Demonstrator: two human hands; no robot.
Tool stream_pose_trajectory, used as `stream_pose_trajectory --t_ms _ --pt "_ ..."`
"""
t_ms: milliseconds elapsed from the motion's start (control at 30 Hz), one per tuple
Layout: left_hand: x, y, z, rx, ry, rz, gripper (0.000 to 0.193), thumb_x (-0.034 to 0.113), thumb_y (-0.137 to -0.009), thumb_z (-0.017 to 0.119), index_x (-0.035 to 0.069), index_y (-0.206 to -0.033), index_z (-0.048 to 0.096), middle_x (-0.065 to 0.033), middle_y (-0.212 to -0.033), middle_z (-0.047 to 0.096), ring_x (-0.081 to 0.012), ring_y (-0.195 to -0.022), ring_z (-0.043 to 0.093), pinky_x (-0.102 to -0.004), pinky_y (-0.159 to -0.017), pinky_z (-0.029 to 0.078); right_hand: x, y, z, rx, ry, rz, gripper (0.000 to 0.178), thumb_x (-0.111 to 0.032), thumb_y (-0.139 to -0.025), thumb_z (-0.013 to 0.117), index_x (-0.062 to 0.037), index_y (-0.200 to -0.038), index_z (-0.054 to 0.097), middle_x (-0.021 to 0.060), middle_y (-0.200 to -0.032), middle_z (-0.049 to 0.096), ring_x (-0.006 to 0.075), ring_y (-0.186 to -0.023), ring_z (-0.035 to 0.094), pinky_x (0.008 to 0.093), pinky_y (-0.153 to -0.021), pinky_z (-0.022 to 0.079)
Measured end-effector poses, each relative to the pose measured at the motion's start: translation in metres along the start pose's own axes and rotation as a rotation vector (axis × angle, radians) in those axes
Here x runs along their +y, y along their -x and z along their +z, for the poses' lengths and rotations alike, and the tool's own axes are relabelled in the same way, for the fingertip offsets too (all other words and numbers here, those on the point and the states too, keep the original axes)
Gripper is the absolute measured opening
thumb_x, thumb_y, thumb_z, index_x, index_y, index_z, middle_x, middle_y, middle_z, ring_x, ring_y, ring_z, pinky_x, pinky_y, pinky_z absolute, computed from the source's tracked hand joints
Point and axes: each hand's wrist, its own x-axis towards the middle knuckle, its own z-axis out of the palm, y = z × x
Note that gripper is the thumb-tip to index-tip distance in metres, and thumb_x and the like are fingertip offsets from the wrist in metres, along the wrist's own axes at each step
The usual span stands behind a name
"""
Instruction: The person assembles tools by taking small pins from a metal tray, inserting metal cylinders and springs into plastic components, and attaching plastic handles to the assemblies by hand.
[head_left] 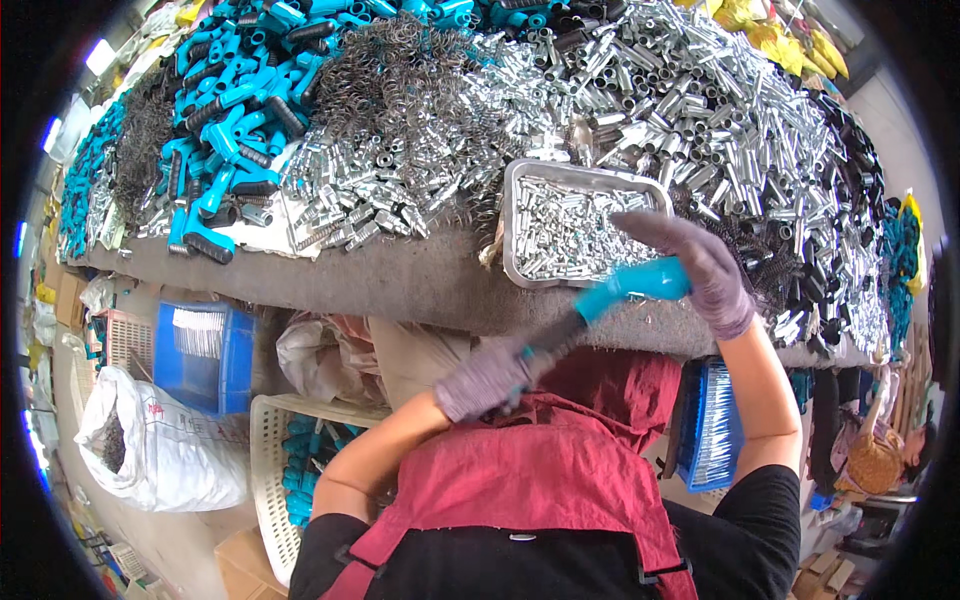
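Observation:
My left hand (487, 382), in a grey-purple glove, is closed round the black grip (556, 336) of a teal plastic tool handle (640, 284). The handle slants up to the right, in front of the bench edge. At its teal end is my right hand (704, 268), gloved alike, its fingers stretched out to the left and the palm side against that end. Those fingers reach over a metal tray (512, 225) of small silvery parts (570, 225). Whether a small part lies under the right palm is hidden.
Heaped on the bench are teal handles (225, 140), dark springs (400, 80) and metal tubes (690, 100). Below its front edge (400, 270) stand a blue bin (205, 355), a white sack (165, 450), a cream basket (265, 470) and a blue crate (712, 425) of metal rods.

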Motion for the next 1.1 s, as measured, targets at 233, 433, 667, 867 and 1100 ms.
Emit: stream_pose_trajectory --t_ms 233,433,667,867,1100 --pt "-0.024 -0.002 -0.007 0.043 -0.234 0.394 0.053 0.055 -0.083 0.057 0.003 -0.076 0.056 -0.0037 -0.064 0.052 -0.0125 -0.059 0.054 -0.0259 -0.051 0.043 0.053 0.009 0.006 0.013 0.203 -0.031 0.042 -0.037 -0.094 0.046 -0.0005 -0.106 0.062 0.0131 -0.093 0.065 0.0179 -0.090 0.060 0.0337 -0.081 0.048" --pt "-0.004 0.019 -0.005 -0.120 0.260 0.050 0.064 0.065 -0.080 0.050 0.005 -0.101 0.058 -0.0012 -0.068 0.052 -0.0079 -0.054 0.045 -0.0205 -0.048 0.036 0.013 -0.002 0.005 0.448 0.333 -0.336 0.020 -0.015 -0.089 0.052 0.0023 -0.089 0.062 0.0139 -0.091 0.063 0.0242 -0.086 0.060 0.0331 -0.078 0.047" --pt "-0.005 0.021 -0.012 -0.196 0.150 0.097 0.063 0.052 -0.082 0.058 0.001 -0.118 0.050 -0.0024 -0.073 0.057 -0.0082 -0.061 0.052 -0.0212 -0.052 0.041 0.018 0.002 -0.024 -0.045 0.020 0.179 0.053 -0.043 -0.088 0.050 0.0058 -0.106 0.060 0.0166 -0.107 0.062 0.0247 -0.099 0.059 0.0344 -0.089 0.044" --pt "-0.043 -0.009 0.010 0.016 -0.544 0.172 0.069 0.042 -0.079 0.063 0.002 -0.131 0.041 -0.0084 -0.093 0.060 -0.0151 -0.080 0.059 -0.0268 -0.071 0.048 -0.007 0.001 0.009 -0.135 0.005 -0.205 0.058 -0.045 -0.091 0.044 0.0061 -0.114 0.057 0.0173 -0.120 0.057 0.0278 -0.118 0.049 0.0379 -0.103 0.032" --pt "-0.019 0.011 -0.020 -0.124 0.319 -0.042 0.073 0.047 -0.080 0.061 -0.006 -0.126 0.040 -0.0143 -0.097 0.062 -0.0181 -0.090 0.061 -0.0290 -0.078 0.047 0.016 0.019 0.002 0.077 -0.104 -0.093 0.060 -0.046 -0.095 0.033 0.0058 -0.111 0.059 0.0202 -0.123 0.054 0.0307 -0.120 0.046 0.0389 -0.105 0.030"
